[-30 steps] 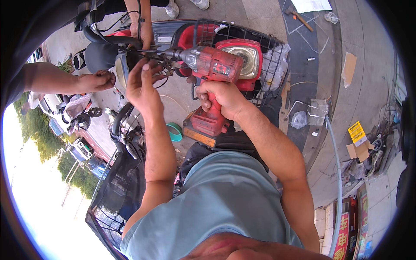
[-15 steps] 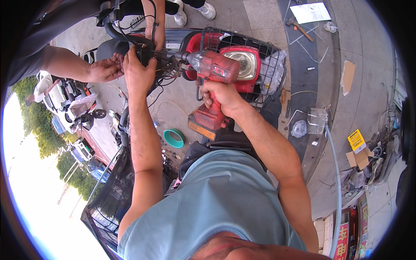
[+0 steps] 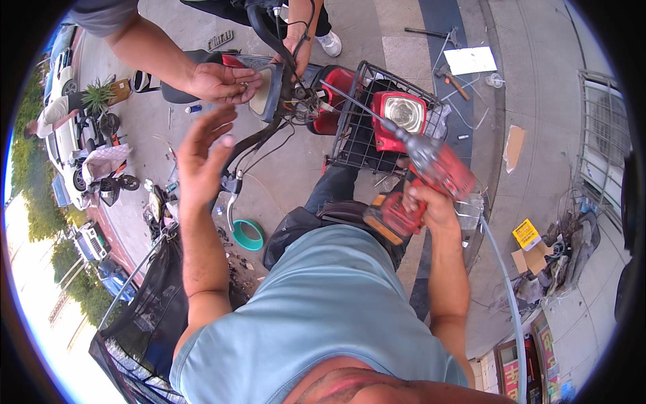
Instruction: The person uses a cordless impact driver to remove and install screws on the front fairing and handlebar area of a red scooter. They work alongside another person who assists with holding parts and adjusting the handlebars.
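Observation:
My left hand (image 3: 206,153) is raised with fingers apart, holding nothing, below a co-worker's outstretched hand (image 3: 223,83), whose fingertips may hold something too small to name. My right hand (image 3: 429,209) grips a red cordless drill (image 3: 441,172); its long thin bit points up-left across a wire basket (image 3: 350,145) toward the exposed cables (image 3: 304,104) at a scooter's handlebar. A red-framed headlight (image 3: 402,114) sits in the basket. The co-worker's other hand (image 3: 296,54) is at the handlebar stem, partly hidden by cables.
A hammer (image 3: 454,84), a white sheet (image 3: 470,60) and cardboard (image 3: 514,145) lie at right. A teal basin (image 3: 247,236) is by my legs. Parked scooters (image 3: 111,178) and a person (image 3: 50,114) are at left; a caged outdoor unit (image 3: 599,138) is far right.
My left hand has pulled away from the cables and opened. My right hand has carried the drill rightward and down. The co-worker's arm has moved up and further over the scooter.

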The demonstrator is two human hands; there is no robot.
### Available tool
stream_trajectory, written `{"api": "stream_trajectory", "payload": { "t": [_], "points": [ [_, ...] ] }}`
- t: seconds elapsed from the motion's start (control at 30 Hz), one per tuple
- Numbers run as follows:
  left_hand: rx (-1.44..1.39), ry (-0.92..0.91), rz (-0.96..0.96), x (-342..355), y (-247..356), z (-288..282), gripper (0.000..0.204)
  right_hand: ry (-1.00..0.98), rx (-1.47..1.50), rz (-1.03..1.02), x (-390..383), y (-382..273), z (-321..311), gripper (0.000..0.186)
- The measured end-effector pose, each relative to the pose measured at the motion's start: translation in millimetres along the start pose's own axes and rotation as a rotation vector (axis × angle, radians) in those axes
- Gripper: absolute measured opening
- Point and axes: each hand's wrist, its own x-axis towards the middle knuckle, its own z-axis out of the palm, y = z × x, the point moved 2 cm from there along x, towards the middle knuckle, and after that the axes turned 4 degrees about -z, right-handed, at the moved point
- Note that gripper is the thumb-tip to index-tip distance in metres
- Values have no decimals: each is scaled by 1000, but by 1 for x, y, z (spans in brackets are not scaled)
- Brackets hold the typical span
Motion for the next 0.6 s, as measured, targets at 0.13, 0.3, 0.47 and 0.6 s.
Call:
{"api": "stream_trajectory", "payload": {
  "t": [0.13, 0.3, 0.47, 0.6],
  "points": [
    [-428, 96, 16, 6, -46, -92, 47, 134, -99, -101, -71, 7, -5, 61],
    [-929, 465, -358, 9, -168, -154, 38, 205, -166, -176, -111, 32, 19, 64],
    [-989, 277, -634, 31, -261, -134, 41, 245, -216, -207, -123, 77, 51, 64],
    [-954, 152, -723, 49, -310, -114, 44, 301, -379, -341, -148, 119, 57, 66]
  ]
}}
